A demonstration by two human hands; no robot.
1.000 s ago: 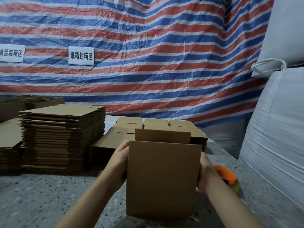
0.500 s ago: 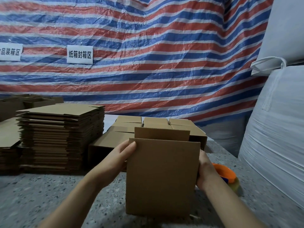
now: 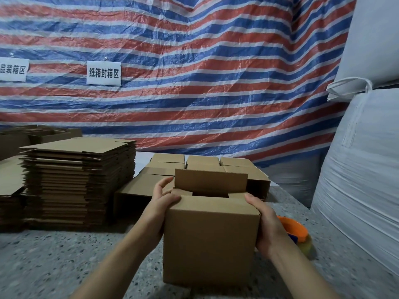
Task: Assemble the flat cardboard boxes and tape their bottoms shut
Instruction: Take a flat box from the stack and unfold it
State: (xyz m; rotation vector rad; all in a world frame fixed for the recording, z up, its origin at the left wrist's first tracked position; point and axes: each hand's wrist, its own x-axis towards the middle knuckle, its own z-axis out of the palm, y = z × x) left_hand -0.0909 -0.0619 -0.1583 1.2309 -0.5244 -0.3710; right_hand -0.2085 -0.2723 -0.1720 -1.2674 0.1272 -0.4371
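Brown cardboard box [image 3: 210, 240] standing on the speckled grey table [image 3: 54, 260], flaps half folded.
I'm gripping its top corners with left hand [image 3: 160, 203] and right hand [image 3: 266, 225]; far flap standing, taping undone, flat stack [image 3: 79, 180] waiting.

Your left hand [image 3: 160, 209] and right hand [image 3: 266, 225] gripped the cardboard box [image 3: 210, 240], flat stack [image 3: 77, 182] to its left, tape dispenser [image 3: 296, 231] just to its right.

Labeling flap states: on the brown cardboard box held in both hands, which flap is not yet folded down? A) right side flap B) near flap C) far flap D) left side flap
C: the brown cardboard box has its far flap standing upright while the near and side flaps lie folded in.
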